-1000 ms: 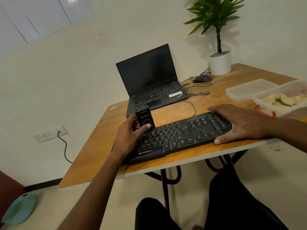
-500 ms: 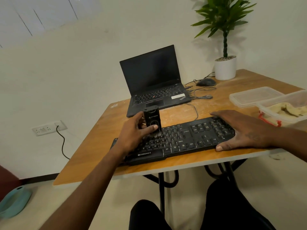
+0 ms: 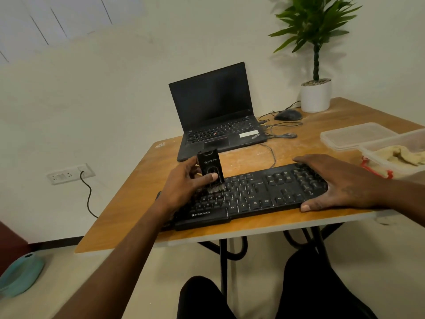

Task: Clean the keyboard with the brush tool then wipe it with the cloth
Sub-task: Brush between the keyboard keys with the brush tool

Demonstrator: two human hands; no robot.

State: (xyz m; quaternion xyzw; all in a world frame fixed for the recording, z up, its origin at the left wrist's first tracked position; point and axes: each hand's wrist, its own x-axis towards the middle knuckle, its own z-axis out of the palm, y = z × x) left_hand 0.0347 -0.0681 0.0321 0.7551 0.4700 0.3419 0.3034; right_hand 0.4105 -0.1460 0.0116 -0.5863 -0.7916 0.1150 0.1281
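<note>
I have the left hand clamped round the brush, thumb across its front, body upright and bristles down on the keys in the left-middle part of the keyboard, which lies along the near edge of the bench. My right hand lies flat and spread over the number-pad end, fingers straight, pinning the board down. To do this step well, I judge I should keep the brush upright so the bristle tips reach into the gaps between keys, drag in short strokes along each row, and press lightly enough not to depress or pop a key. The flat hand should keep its weight on, since the board sits close to the edge and could skate; it will have to shift when the brush reaches that end. The cloth waits in the tub at the far right, untouched, for the wipe afterwards
</note>
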